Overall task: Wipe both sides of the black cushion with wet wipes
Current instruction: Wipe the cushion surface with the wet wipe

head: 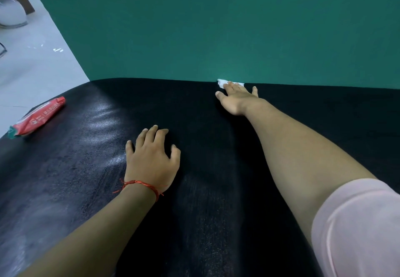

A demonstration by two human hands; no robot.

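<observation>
The black cushion (205, 147) fills the lower half of the view, with a shiny wet patch on its left part. My right hand (237, 98) reaches to the cushion's far edge and presses a white wet wipe (223, 82) flat under straight fingers; only the wipe's far rim shows. My left hand (151, 157), a red string round its wrist, rests palm down on the middle of the cushion with fingers spread and holds nothing.
A red pack of wet wipes (36, 117) lies on the cushion's left corner. Beyond the cushion spreads a green floor mat (216, 28). At the far left are pale floor tiles (28, 64) and a white shoe (10, 13).
</observation>
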